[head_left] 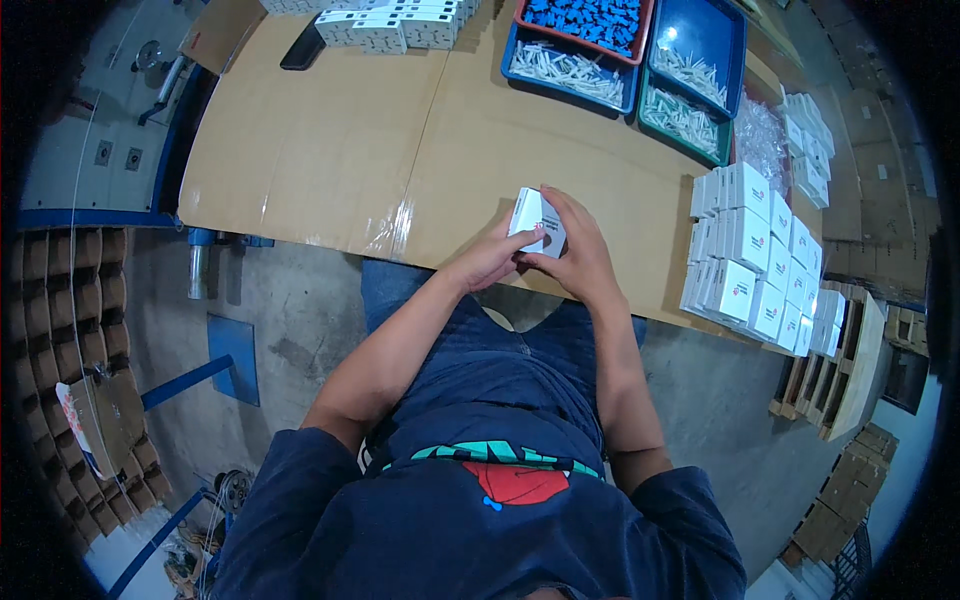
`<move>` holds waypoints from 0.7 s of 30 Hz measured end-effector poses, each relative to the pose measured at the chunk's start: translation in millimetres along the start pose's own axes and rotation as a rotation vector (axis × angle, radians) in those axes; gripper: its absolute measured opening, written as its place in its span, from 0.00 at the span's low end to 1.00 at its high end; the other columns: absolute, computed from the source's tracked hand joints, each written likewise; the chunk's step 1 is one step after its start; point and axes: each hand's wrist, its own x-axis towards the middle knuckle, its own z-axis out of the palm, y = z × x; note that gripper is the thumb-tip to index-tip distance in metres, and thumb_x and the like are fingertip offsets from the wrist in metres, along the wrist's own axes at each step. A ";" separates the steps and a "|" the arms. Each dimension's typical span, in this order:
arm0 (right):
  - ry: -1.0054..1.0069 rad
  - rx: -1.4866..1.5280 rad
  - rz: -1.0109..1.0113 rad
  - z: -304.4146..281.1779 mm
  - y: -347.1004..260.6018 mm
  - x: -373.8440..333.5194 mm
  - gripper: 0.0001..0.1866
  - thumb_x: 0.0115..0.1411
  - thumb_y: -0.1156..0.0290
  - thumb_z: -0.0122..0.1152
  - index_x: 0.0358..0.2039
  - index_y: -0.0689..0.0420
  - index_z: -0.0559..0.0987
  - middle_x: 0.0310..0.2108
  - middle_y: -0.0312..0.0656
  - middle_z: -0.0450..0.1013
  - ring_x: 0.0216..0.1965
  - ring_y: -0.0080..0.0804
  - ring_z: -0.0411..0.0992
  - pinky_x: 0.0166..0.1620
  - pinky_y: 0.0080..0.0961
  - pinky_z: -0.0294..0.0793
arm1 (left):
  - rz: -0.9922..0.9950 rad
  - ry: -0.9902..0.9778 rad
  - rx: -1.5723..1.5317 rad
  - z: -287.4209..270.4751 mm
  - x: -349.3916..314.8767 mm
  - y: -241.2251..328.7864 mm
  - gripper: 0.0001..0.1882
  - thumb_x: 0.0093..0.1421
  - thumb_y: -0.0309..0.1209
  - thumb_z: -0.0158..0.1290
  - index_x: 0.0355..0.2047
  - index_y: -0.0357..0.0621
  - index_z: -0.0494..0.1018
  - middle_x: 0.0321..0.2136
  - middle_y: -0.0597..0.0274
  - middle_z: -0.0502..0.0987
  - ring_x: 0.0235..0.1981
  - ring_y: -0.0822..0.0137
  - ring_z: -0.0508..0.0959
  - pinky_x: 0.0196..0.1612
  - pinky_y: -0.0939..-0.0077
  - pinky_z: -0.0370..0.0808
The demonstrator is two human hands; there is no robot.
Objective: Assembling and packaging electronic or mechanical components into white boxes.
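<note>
Near the front edge of the cardboard-covered table [330, 150], a small white box [527, 212] with printing on it is held between both hands. My left hand [492, 255] grips its left and lower side, the thumb lying across the front. Around the right side and top edge of the box curl the fingers of my right hand [582, 245], its thumb near the bottom. The hands cover part of the box, so its far side is hidden.
Stacked white boxes [745, 250] stand at the table's right edge. Trays at the back hold blue pieces [583, 22] and white sticks [565, 75]. At the back left are more patterned boxes [385, 28] and a black phone-like object [302, 46]. Clear plastic bags [760, 140] lie beyond the stacks.
</note>
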 end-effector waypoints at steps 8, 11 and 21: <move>0.046 -0.011 -0.073 -2.8 -0.4 -0.2 0.48 0.39 0.68 0.80 0.63 0.57 0.70 0.63 0.49 0.69 0.65 0.51 0.66 0.65 0.44 0.66 | 0.053 0.036 -0.007 4.1 1.2 -2.6 0.28 0.71 0.34 0.54 0.67 0.47 0.59 0.51 0.66 0.72 0.50 0.72 0.74 0.50 0.74 0.73; 0.045 -0.002 -0.055 -4.5 0.2 -1.8 0.48 0.39 0.67 0.80 0.64 0.57 0.70 0.63 0.49 0.69 0.65 0.51 0.66 0.65 0.43 0.66 | 0.038 0.082 0.067 10.6 -1.1 -1.7 0.23 0.74 0.43 0.48 0.64 0.48 0.64 0.47 0.68 0.74 0.44 0.74 0.74 0.45 0.75 0.72; -0.003 0.161 0.096 -9.3 -2.8 -1.4 0.49 0.41 0.64 0.83 0.64 0.57 0.70 0.62 0.50 0.70 0.63 0.48 0.68 0.64 0.40 0.68 | -0.077 0.045 0.001 -12.4 8.2 -16.2 0.35 0.74 0.61 0.29 0.66 0.50 0.63 0.52 0.61 0.77 0.51 0.68 0.77 0.54 0.68 0.75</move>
